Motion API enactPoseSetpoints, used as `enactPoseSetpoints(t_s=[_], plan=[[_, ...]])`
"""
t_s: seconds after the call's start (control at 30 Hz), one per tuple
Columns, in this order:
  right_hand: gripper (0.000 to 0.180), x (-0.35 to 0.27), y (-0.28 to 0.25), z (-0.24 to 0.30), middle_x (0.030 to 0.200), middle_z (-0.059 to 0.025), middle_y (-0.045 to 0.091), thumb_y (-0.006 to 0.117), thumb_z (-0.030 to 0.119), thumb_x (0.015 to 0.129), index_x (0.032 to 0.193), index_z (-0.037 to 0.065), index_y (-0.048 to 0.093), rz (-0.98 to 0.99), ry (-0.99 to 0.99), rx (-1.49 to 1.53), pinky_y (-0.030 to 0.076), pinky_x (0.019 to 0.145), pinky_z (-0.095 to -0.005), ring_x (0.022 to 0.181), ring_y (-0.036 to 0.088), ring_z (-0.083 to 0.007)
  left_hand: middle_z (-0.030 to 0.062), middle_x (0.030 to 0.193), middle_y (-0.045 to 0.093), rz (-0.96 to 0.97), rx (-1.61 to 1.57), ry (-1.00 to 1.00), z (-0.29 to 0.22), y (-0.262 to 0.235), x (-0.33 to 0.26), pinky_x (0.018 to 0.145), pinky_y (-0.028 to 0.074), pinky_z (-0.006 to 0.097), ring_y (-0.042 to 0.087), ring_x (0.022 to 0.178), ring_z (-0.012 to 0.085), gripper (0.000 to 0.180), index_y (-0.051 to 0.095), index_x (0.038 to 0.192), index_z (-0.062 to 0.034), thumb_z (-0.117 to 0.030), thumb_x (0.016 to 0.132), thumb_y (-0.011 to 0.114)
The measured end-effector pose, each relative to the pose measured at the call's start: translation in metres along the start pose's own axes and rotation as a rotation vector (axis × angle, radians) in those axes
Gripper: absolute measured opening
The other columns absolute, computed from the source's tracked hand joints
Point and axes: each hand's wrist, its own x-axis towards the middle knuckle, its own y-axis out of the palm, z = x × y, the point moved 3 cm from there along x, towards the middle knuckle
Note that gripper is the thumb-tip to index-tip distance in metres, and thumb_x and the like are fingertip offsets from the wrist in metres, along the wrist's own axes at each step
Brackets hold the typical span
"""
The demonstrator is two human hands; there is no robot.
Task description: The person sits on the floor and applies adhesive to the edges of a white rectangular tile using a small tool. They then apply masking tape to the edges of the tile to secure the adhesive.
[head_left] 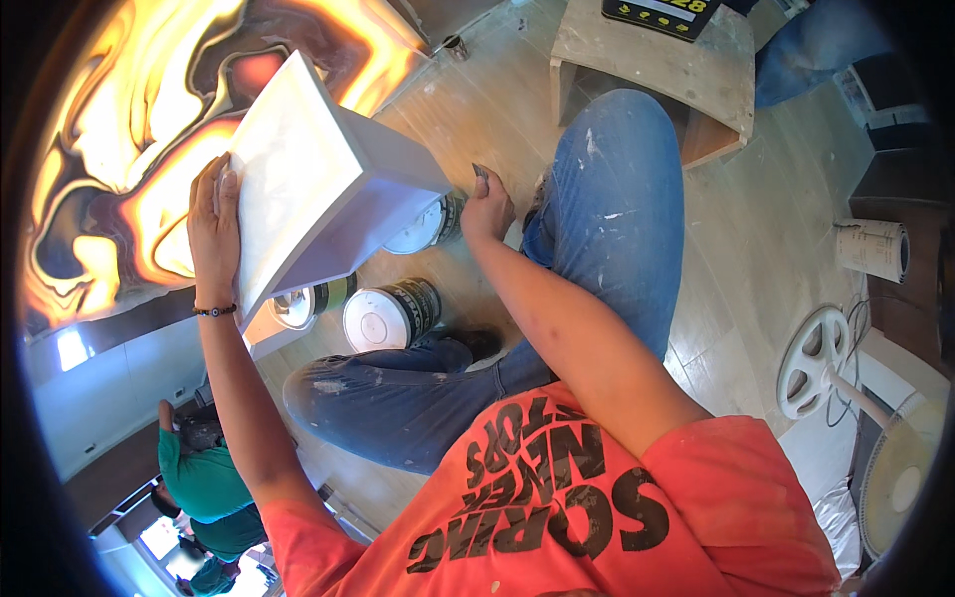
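A white box-shaped piece [298,169] with angled sides stands tilted in front of me, above paint cans. My left hand [214,224] is at its left edge, the thumb along the bright face and the fingers bent at the edge. My right hand [487,211] is closed, beside the piece's right corner and apart from it. Between thumb and fingers it pinches a small dark grey flat piece [480,173], too small to tell its kind. Under and near the white piece are paint cans with white lids, one [378,320] lying close to my leg.
A wooden box stool [647,60] bearing a black-and-yellow package [662,15] stands at the far right. To the right are a paper roll [870,251] and a pedestal fan [900,483] with its white base [814,360]. A person in green [204,478] is at lower left.
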Motion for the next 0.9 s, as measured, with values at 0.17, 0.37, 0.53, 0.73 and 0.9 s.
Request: enactPoseSetpoints(t_s=[0.17,0.37,0.53,0.73,0.9], plan=[[0.039,-0.001,0.02,-0.007,0.139,-0.0154,0.066,0.056,0.01,0.1,0.137,0.018,0.066,0.049,-0.103,0.034,0.041,0.106,-0.0501,0.126,0.061,-0.0315,0.0146,0.146,0.059,-0.061,0.03,0.016,0.0,0.002,-0.006,0.11,0.046,0.04,0.057,0.134,0.0308,0.046,0.063,0.139,-0.0062,-0.04,0.112,0.047],[0.049,-0.011,0.038,-0.013,0.139,-0.0206,0.063,0.052,0.008,0.1,0.148,0.018,0.058,0.16,-0.184,-0.004,0.051,0.099,-0.05,0.118,0.065,-0.0413,0.015,0.143,0.06,-0.062,0.004,0.003,-0.007,0.004,-0.005,0.102,0.05,0.037,0.061,0.127,0.0282,0.045,0.067,0.136,-0.0068,-0.04,0.112,0.048],[0.051,-0.02,0.043,-0.015,0.142,-0.0216,0.061,0.051,0.001,0.097,0.147,0.008,0.056,0.109,-0.349,0.029,0.05,0.105,-0.0472,0.125,0.061,-0.0409,0.0147,0.141,0.062,-0.061,0.003,-0.007,-0.006,0.004,-0.006,0.103,0.049,0.037,0.061,0.127,0.0283,0.046,0.066,0.136,-0.0072,-0.041,0.112,0.047],[0.052,-0.043,0.023,0.017,0.144,-0.0243,0.059,0.048,-0.008,0.094,0.145,0.002,0.056,0.107,-0.6,0.143,0.044,0.112,-0.0457,0.135,0.055,-0.0405,0.0147,0.14,0.063,-0.055,-0.006,-0.031,-0.005,0.005,-0.004,0.105,0.048,0.038,0.061,0.128,0.0292,0.046,0.065,0.137,-0.0075,-0.041,0.112,0.047],[0.052,-0.083,-0.018,0.087,0.148,-0.022,0.056,0.047,-0.008,0.094,0.145,0.0,0.054,0.178,-0.856,0.309,0.039,0.117,-0.0485,0.14,0.051,-0.0405,0.0147,0.141,0.062,-0.056,-0.011,-0.005,-0.003,0.005,-0.004,0.105,0.048,0.039,0.06,0.129,0.0293,0.047,0.065,0.138,-0.0075,-0.043,0.111,0.047]])
